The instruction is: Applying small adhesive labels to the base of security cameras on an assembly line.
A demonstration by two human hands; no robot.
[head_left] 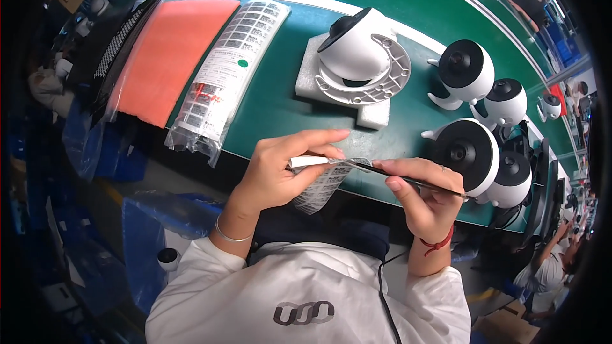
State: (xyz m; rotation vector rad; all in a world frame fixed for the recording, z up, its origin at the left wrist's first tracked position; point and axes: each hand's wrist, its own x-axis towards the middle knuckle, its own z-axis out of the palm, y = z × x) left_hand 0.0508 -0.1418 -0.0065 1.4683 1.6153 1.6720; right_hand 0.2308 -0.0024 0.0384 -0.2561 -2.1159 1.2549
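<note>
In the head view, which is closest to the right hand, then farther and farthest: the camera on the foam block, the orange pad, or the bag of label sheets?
From the right hand:
1. Camera on the foam block, up ahead in the middle.
2. Bag of label sheets, ahead to the left.
3. Orange pad, farthest left.

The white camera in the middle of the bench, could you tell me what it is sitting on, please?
The white camera lies tilted on its round mounting plate, which rests on a white foam block on the green bench. The block's middle is covered by the plate.
</note>
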